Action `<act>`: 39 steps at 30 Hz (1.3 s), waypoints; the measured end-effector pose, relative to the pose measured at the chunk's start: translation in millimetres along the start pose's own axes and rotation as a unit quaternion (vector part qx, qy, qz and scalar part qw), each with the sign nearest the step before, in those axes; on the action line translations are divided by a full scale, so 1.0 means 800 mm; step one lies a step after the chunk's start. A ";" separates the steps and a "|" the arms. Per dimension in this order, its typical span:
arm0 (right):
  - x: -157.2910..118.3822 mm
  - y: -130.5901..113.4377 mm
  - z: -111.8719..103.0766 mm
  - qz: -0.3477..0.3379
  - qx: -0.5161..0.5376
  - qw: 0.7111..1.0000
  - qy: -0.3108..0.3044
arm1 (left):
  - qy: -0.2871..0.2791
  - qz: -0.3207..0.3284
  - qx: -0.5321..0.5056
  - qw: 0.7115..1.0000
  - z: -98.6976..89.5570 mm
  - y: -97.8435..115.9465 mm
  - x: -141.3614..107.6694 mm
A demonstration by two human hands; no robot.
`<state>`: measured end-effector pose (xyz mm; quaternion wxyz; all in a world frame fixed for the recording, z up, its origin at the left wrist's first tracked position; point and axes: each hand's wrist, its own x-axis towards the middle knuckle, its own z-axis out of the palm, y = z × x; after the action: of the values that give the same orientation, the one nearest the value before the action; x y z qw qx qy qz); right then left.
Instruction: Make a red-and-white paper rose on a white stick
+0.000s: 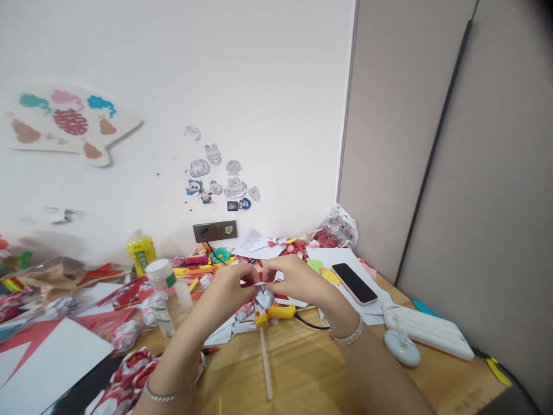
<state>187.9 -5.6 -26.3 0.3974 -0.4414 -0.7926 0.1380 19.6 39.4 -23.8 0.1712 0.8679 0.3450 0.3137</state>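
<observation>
Between their fingertips, my left hand [233,285] and my right hand [296,279] pinch a small piece of white paper [260,283] above the middle of the wooden table [311,369]. Both hands are closed, their thumbs and fingers meeting at the paper; its far side is partly hidden by them. Just below, folded white paper [264,299] shows, though whether it joins the held piece I cannot tell. Under my hands lies a yellow hot glue gun [281,312] with a black cord. A pale glue stick [265,366] extends from it toward me.
Left of my arms stand a clear jar [159,271] with a white lid and a yellow bottle [141,252]. Paper scraps and red-and-white pieces [133,372] cover the left side. A phone [354,283] lies right, near a white rectangular device [432,329] and a rounded object [401,347].
</observation>
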 end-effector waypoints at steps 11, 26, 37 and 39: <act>0.004 0.005 0.003 -0.051 -0.070 0.996 -0.009 | -0.004 0.003 -0.009 1.000 0.004 0.005 0.000; 0.004 0.011 0.007 -0.055 -0.012 0.998 -0.016 | -0.088 -0.080 -0.202 0.972 -0.009 -0.015 0.001; 0.003 0.006 0.000 -0.144 -0.094 0.985 0.027 | 0.006 -0.062 -0.124 0.990 -0.006 -0.009 0.005; 0.001 0.001 -0.003 -0.156 -0.110 0.982 0.008 | 0.035 -0.063 -0.101 0.992 -0.008 -0.003 0.005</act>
<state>190.2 -4.6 -24.6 0.3696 -0.3550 -0.8585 -0.0177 16.5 44.6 -19.0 0.2655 0.8113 0.3710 0.3656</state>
